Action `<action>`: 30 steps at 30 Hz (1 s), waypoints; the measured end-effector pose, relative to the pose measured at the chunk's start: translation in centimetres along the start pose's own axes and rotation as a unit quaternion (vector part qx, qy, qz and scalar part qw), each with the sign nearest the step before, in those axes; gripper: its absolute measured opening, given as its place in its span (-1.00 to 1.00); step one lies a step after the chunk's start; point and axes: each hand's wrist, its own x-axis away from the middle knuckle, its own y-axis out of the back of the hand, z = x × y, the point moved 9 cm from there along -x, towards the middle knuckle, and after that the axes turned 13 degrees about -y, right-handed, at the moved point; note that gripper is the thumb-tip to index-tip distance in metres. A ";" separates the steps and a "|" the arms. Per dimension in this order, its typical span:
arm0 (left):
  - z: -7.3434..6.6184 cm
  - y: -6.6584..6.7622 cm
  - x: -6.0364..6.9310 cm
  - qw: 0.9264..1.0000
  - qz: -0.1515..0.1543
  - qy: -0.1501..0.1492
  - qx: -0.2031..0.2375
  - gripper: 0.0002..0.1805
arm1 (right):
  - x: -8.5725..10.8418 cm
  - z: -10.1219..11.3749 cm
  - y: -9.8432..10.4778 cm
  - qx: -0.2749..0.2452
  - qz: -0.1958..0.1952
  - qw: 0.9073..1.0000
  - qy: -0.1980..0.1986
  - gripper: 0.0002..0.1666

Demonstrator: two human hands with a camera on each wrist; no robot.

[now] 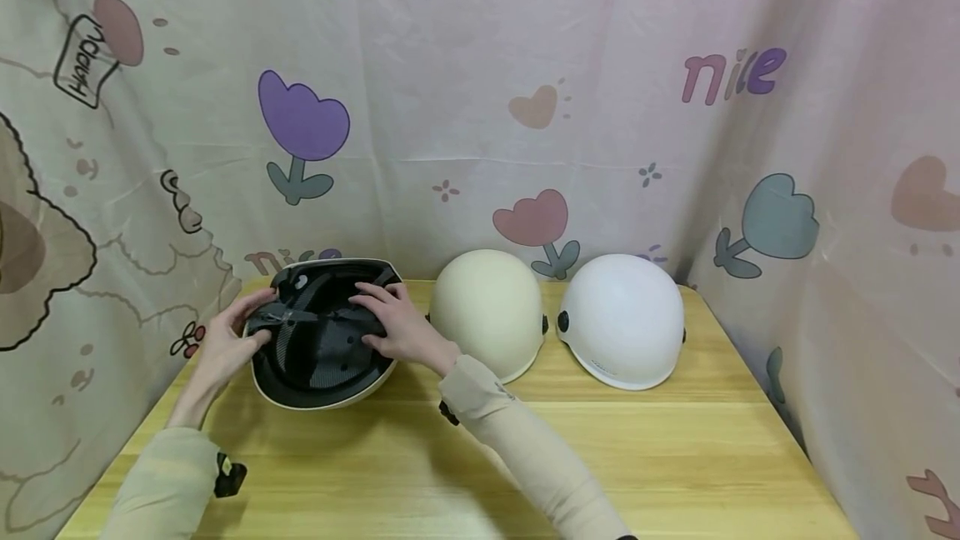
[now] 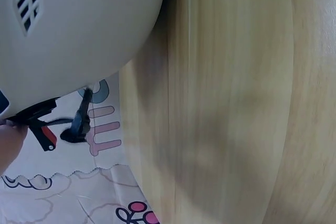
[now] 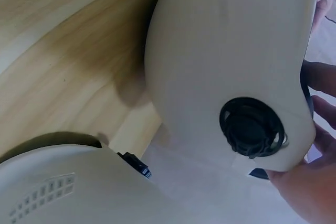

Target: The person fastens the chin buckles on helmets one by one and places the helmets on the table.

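Note:
A helmet (image 1: 330,357) lies upturned at the table's left, its black padded inside facing up. My left hand (image 1: 227,346) grips its left edge, fingers and thumb spread around the rim. My right hand (image 1: 408,327) holds the opposite edge, with fingers reaching over into the opening. In the right wrist view, the pale shell (image 3: 226,51) carries a round black knob (image 3: 252,127) near that hand. A black strap lies across the opening. The left wrist view shows a black buckle with a red tab (image 2: 48,136) hanging beside the shell (image 2: 89,24).
A cream helmet (image 1: 487,315) stands dome-up close to my right hand, and a white helmet (image 1: 622,319) stands dome-up to its right. All rest on a wooden table (image 1: 600,448). A printed curtain (image 1: 450,107) hangs behind and along both sides.

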 end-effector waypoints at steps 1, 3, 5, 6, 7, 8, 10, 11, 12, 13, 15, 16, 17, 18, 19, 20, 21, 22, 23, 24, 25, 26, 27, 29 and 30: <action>0.0 0.0 0.0 1.000 0.000 0.001 0.002 -0.32 | -0.1 0.1 0.1 0.005 -0.003 1.000 -0.001 -0.29; 0.0 0.0 0.0 1.000 0.000 0.004 0.001 -0.29 | -0.2 0.4 0.3 0.009 -0.008 1.000 -0.002 -0.31; 0.1 0.0 -0.1 1.000 -0.001 0.007 -0.001 -0.27 | -0.3 0.7 0.5 -0.004 -0.011 1.000 -0.003 -0.33; 0.1 0.1 -0.1 1.000 -0.002 0.008 0.000 -0.27 | -0.4 0.8 0.6 -0.013 -0.013 1.000 -0.003 -0.34; 0.1 0.1 -0.1 1.000 -0.003 0.009 -0.001 -0.26 | -0.5 1.0 0.7 -0.023 -0.013 1.000 -0.004 -0.35; 0.1 0.1 -0.1 1.000 -0.005 0.009 -0.001 -0.26 | -0.6 1.2 0.7 -0.033 -0.013 0.999 -0.004 -0.36; 0.0 0.1 -0.1 1.000 -0.007 0.007 -0.001 -0.26 | -0.8 1.4 0.7 -0.050 -0.010 0.999 -0.007 -0.37; 0.0 0.1 -0.1 1.000 -0.008 0.006 -0.001 -0.26 | -1.0 1.4 0.7 -0.055 -0.007 0.998 -0.009 -0.37; -0.1 0.1 -0.1 1.000 -0.009 0.005 0.000 -0.26 | -1.1 1.5 0.6 -0.061 -0.002 0.998 -0.012 -0.37; -0.2 0.1 -0.1 1.000 -0.009 0.004 0.001 -0.26 | -1.2 1.5 0.5 -0.065 0.003 0.998 -0.015 -0.37; -0.4 0.1 -0.2 1.000 -0.010 0.000 0.004 -0.26 | -1.4 1.6 0.2 -0.065 0.015 0.998 -0.018 -0.36; -0.4 0.1 -0.2 1.000 -0.012 0.000 0.005 -0.26 | -1.5 1.7 0.0 -0.065 0.023 0.997 -0.018 -0.35; -0.5 0.1 -0.2 1.000 -0.013 0.000 0.006 -0.26 | -1.6 1.8 -0.2 -0.067 0.031 0.997 -0.017 -0.34; -0.5 0.1 -0.2 1.000 -0.015 0.001 0.006 -0.27 | -1.6 1.9 -0.4 -0.067 0.039 0.997 -0.015 -0.33; -0.6 0.1 -0.2 1.000 -0.015 0.000 0.004 -0.27 | -1.7 2.0 -0.6 -0.065 0.048 0.997 -0.013 -0.32; -0.6 0.2 -0.2 1.000 -0.016 0.000 0.002 -0.26 | -1.7 2.1 -0.8 -0.064 0.057 0.996 -0.012 -0.31; -0.6 0.2 -0.2 1.000 -0.016 -0.001 -0.001 -0.26 | -1.7 2.2 -1.1 -0.063 0.065 0.996 -0.013 -0.29; -0.7 0.2 -0.2 1.000 -0.015 -0.002 -0.006 -0.26 | -1.7 2.2 -1.3 -0.065 0.073 0.995 -0.016 -0.29; -0.8 0.1 -0.3 1.000 -0.014 -0.003 -0.009 -0.26 | -1.7 2.3 -1.5 -0.063 0.078 0.995 -0.019 -0.28; -0.8 0.1 -0.3 1.000 -0.012 -0.005 -0.012 -0.26 | -1.7 2.2 -1.7 -0.058 0.084 0.994 -0.025 -0.27; -0.9 0.1 -0.3 1.000 -0.009 -0.007 -0.015 -0.26 | -1.7 2.2 -1.9 -0.049 0.087 0.994 -0.031 -0.27; -1.0 0.0 -0.3 1.000 -0.005 -0.010 -0.017 -0.26 | -1.7 2.1 -2.1 -0.040 0.088 0.995 -0.037 -0.27; -1.2 -0.1 -0.3 1.000 -0.002 -0.013 -0.019 -0.26 | -1.7 2.0 -2.2 -0.029 0.088 0.995 -0.043 -0.28; -1.5 -0.3 -0.4 1.000 0.003 -0.022 -0.022 -0.28 | -1.7 1.9 -2.3 -0.005 0.083 0.995 -0.050 -0.32; -1.6 -0.4 -0.4 0.999 0.005 -0.029 -0.024 -0.29 | -1.7 1.8 -2.3 0.003 0.079 0.995 -0.054 -0.35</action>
